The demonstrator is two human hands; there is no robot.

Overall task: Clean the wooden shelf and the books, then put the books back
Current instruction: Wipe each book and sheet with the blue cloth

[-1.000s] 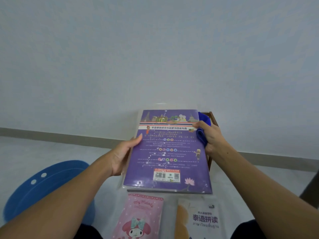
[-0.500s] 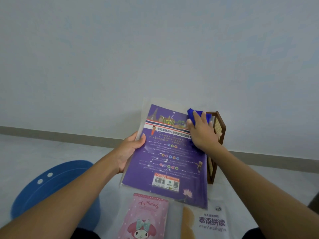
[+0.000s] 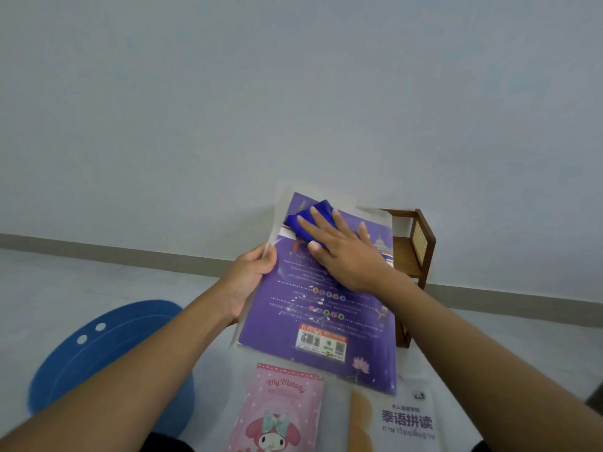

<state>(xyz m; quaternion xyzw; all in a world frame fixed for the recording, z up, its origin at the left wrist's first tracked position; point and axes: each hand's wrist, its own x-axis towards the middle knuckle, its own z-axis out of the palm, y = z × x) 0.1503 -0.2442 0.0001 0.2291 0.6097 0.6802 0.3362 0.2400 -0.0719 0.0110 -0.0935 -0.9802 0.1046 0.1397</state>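
A purple book (image 3: 313,321) in a clear plastic sleeve is held up, tilted, in front of me. My left hand (image 3: 248,278) grips its left edge, thumb on the cover. My right hand (image 3: 342,252) lies flat on the upper part of the cover, its straight fingers pressing a blue cloth (image 3: 306,220) against the book. Behind the book's right side stands a small dark wooden shelf (image 3: 414,252) with a woven side panel, mostly hidden by the book.
A pink My Melody book (image 3: 280,409) and a white book with Chinese and Thai lettering (image 3: 404,419) lie on the floor below. A blue plastic basin (image 3: 104,350) sits at the left. A white wall with a grey skirting rises behind.
My right hand has slid with the blue cloth from the book's right edge leftward onto the top of the cover. The book has tilted and shifted right, uncovering part of the shelf.
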